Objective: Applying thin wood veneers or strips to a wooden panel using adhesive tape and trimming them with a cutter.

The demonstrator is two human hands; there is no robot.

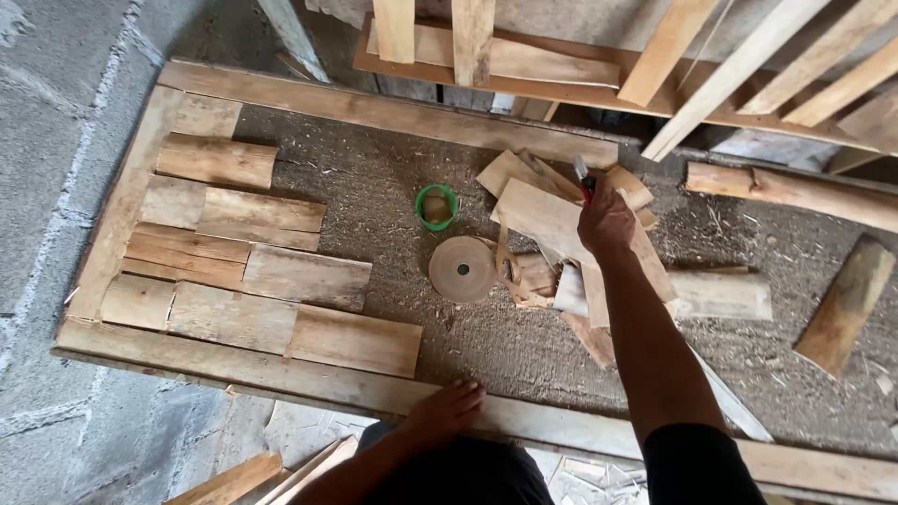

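Observation:
My right hand (pixel 605 221) reaches out over a heap of thin wood offcuts (pixel 552 229) and is closed on a small red-handled tool (pixel 586 180) whose tip sticks up past my fingers. My left hand (pixel 447 408) rests flat on the near edge plank (pixel 281 374) of the work surface, fingers spread, holding nothing. A round brown disc with a centre hole (pixel 462 269) lies just left of the offcuts. A small green cup (pixel 436 207) stands behind the disc.
Several short wooden boards (pixel 243 271) lie in rows on the left. Sawdust covers the surface. A long plank (pixel 374 108) borders the far edge; slats (pixel 739 75) lean at the back right. Two thick timber pieces (pixel 847 304) lie right. A grey block wall (pixel 47 187) is left.

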